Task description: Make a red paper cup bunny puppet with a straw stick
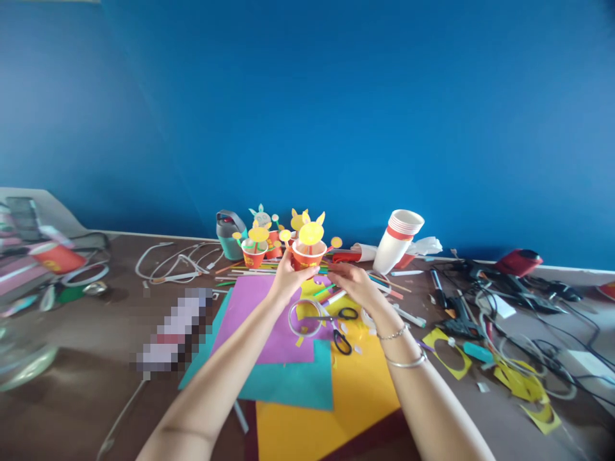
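My left hand (289, 274) is closed around the lower part of a red paper cup (307, 259), holding it upright. A yellow paper animal face (311, 233) with pointed ears rises from this cup, with yellow paper discs on sticks at both sides. Just right of the cup is my right hand (353, 282), its fingers stretched toward the cup's base; whether they touch it I cannot make out. Behind and to the left stand similar cups, one with a yellow face (258, 234) and one with a pale blue-green face (262, 219).
Purple paper (254, 320), teal paper (298, 387) and yellow paper (369, 378) lie in front. On them rest scissors (342, 341) and a tape roll (291, 323). Stacked white cups (396, 240) lean behind; a glue gun (464, 320), cables and yellow scraps are right. A bottle (231, 235) stands left.
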Motion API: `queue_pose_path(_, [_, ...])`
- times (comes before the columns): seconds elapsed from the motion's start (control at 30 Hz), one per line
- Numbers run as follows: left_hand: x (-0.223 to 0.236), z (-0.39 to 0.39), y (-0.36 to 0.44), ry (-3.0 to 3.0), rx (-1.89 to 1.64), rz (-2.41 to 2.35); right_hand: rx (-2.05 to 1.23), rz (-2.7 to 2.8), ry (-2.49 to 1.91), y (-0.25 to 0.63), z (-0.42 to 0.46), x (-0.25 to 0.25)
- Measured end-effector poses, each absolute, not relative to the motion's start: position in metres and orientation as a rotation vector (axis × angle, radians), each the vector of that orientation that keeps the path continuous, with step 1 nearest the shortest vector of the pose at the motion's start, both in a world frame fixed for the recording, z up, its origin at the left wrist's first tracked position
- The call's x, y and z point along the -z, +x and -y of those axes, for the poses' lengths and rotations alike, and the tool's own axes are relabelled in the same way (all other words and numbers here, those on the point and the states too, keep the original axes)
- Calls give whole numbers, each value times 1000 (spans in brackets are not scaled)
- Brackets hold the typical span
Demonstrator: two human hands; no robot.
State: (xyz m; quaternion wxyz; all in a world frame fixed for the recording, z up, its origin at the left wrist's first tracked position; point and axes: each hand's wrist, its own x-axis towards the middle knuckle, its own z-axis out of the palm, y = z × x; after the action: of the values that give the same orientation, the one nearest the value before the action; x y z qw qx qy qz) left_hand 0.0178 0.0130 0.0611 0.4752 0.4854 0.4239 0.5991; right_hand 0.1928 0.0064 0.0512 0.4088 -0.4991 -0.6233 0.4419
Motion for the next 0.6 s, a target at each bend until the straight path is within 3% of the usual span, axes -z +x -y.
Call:
queue_pose_path(0.2, [-47,-8,31,1304,-1411,-999,-1138,1341,-1032,161,-1,-37])
queue_pose_path(0.3, [-45,-12,21,1545,-1219,-1042,-1152,1218,-1038,156,-10,-27])
queue_pose_path(0.6, [-48,-46,-53,1717,-1079,-1778,-875,1181,-1200,180,-86,-20])
